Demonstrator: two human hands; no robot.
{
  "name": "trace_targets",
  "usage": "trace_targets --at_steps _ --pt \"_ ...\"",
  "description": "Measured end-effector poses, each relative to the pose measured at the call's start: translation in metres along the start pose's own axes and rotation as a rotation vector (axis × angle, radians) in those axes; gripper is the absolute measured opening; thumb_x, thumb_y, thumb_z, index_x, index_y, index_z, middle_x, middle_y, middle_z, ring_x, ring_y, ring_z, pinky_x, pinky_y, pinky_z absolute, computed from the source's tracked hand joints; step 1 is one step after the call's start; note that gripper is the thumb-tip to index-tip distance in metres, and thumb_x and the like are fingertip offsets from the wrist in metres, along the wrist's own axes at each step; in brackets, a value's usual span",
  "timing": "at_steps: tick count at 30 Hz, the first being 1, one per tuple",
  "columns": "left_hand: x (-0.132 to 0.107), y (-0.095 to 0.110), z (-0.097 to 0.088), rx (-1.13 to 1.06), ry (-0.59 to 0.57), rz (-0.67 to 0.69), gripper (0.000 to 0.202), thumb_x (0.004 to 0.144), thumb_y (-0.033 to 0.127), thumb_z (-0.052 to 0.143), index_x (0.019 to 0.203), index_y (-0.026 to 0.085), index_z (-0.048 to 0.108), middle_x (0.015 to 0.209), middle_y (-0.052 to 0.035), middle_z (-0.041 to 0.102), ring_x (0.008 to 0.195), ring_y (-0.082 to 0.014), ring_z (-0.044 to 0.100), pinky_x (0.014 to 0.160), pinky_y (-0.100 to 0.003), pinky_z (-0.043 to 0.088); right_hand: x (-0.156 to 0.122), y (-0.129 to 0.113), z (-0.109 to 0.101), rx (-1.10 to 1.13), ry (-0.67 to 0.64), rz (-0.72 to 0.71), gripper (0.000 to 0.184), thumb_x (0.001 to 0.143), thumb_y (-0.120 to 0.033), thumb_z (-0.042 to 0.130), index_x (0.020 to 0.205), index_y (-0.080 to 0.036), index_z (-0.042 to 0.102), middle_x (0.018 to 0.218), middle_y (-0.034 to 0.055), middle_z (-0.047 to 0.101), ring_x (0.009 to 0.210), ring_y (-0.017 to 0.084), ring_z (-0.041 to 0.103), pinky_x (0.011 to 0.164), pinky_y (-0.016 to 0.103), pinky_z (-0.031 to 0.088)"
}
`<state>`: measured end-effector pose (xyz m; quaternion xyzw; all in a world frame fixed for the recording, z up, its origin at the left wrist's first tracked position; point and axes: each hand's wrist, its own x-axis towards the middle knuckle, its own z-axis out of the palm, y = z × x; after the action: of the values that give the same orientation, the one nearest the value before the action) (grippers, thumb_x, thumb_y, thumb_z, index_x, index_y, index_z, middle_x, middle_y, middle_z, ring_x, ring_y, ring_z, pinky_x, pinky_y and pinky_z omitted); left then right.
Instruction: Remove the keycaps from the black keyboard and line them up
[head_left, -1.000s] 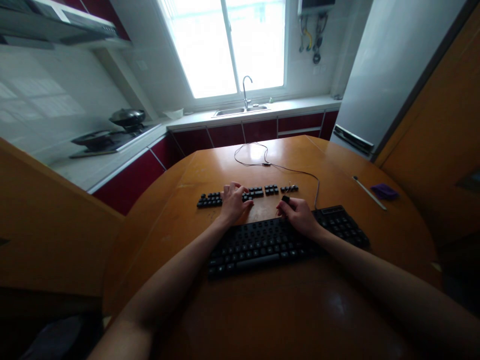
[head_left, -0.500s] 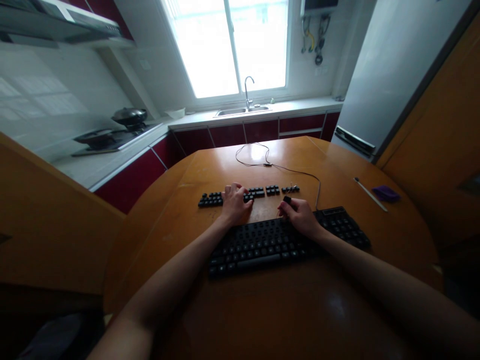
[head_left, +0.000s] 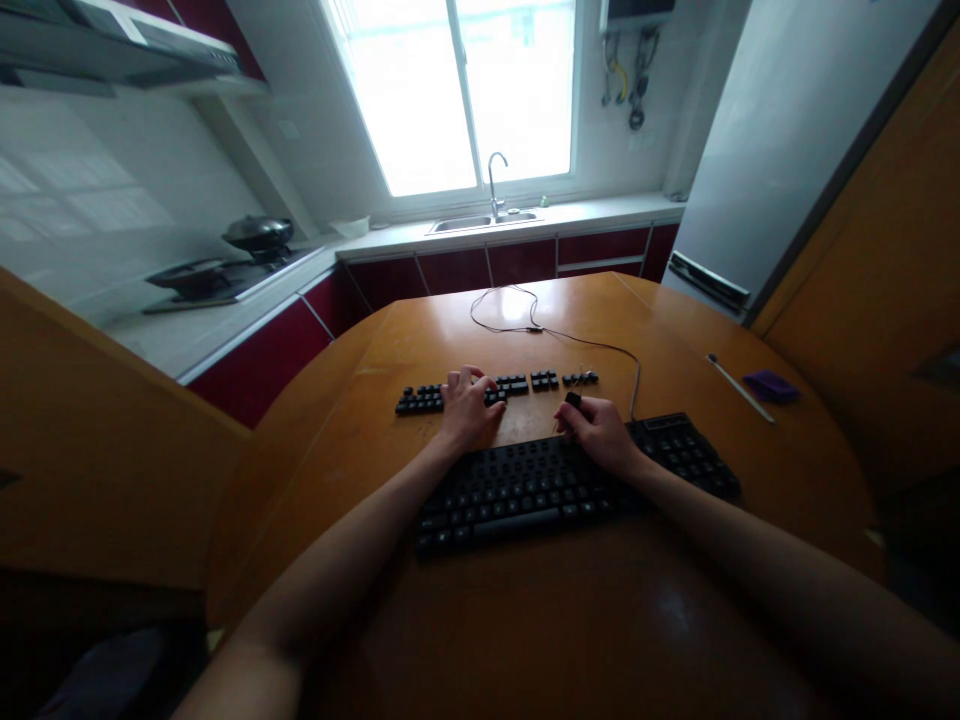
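A black keyboard (head_left: 540,490) lies on the round wooden table (head_left: 570,620) in front of me. Behind it runs a row of loose black keycaps (head_left: 517,383). My left hand (head_left: 469,408) rests on that row with its fingers curled over the keycaps. My right hand (head_left: 596,430) sits at the keyboard's top edge, closed in a pinch on a small black keycap (head_left: 572,399) held above the fingers.
A thin cable (head_left: 525,325) loops across the table behind the keycaps. A purple item (head_left: 770,385) and a thin stick (head_left: 739,385) lie at the right. Beyond the table are a counter with a sink (head_left: 484,222), a stove with a wok (head_left: 259,233), and a grey fridge (head_left: 765,150).
Both hands have stayed nearly still; the view shifted slightly. The right hand keeps its pinch on the keycap.
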<state>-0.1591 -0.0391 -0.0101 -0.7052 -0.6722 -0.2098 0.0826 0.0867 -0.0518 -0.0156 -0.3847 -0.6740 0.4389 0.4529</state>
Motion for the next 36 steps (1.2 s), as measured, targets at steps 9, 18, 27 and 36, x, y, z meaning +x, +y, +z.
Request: trace_targets --at_steps 9,18,27,36 --pt "-0.001 -0.006 0.002 0.026 0.007 -0.022 0.028 0.078 0.032 0.08 0.104 0.026 0.068 0.124 -0.0077 0.053 0.116 -0.031 0.043 0.095 -0.044 0.036 0.0 0.002 0.0 0.02 -0.008 0.001 0.043 0.091 -0.053 0.057 0.078 -0.014 0.067 0.069 0.0079 0.07 0.058 0.017 0.061 0.056 0.028 0.046" --pt "0.001 -0.008 0.003 0.031 0.019 -0.04 0.028 0.078 0.032 0.079 0.103 0.026 0.069 0.123 -0.0081 0.055 0.116 -0.0312 0.044 0.092 -0.043 0.037 0.0 0.002 -0.001 0.008 -0.006 -0.007 0.041 0.092 -0.051 0.057 0.078 -0.013 0.068 0.07 0.0079 0.071 0.058 0.017 0.061 0.056 0.028 0.045" --pt "0.003 -0.009 0.003 0.032 0.016 -0.057 0.027 0.079 0.033 0.079 0.104 0.026 0.069 0.123 -0.0086 0.055 0.115 -0.0315 0.045 0.092 -0.043 0.038 0.0 0.001 -0.001 0.015 -0.005 -0.003 0.044 0.091 -0.053 0.057 0.076 -0.013 0.067 0.069 0.0076 0.07 0.056 0.016 0.059 0.054 0.027 0.044" --pt "0.005 -0.005 0.002 -0.005 0.041 -0.061 0.036 0.081 0.036 0.077 0.113 0.026 0.066 0.124 -0.0097 0.055 0.116 -0.0311 0.046 0.094 -0.043 0.039 0.009 -0.004 -0.011 0.045 0.009 0.008 0.041 0.086 -0.052 0.062 0.08 -0.012 0.07 0.065 0.0047 0.064 0.053 0.014 0.056 0.048 0.026 0.043"
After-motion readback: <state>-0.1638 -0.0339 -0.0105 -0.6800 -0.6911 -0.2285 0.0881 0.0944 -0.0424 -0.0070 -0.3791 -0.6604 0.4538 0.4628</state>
